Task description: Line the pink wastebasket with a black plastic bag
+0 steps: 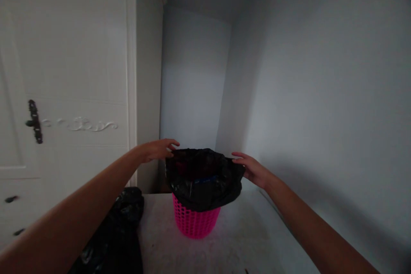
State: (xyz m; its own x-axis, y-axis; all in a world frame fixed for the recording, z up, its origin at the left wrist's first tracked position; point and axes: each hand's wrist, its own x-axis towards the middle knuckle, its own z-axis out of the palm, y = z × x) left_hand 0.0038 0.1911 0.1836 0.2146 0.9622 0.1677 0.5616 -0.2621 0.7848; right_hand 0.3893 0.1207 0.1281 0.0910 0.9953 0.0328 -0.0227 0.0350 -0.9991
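A pink basket point(196, 222) with a perforated wall stands on a pale surface. Its mouth is lined with a black plastic bag point(205, 195), whose edge folds outward over the rim. My left hand point(159, 150) pinches the bag's edge on the left side, thumb and fingers closed on it. On the opposite side my right hand point(253, 170) grips the edge too, with one finger stretched out above. Inside the bag is a dark hollow with a blue patch and a reddish patch that I cannot make out.
Another heap of black plastic point(120, 231) lies at the lower left, partly behind my left forearm. A white wardrobe point(80, 72) with a dark handle point(35, 122) rises on the left. Pale walls point(321, 72) close off the back and right. The pale surface point(244, 235) extends around the basket.
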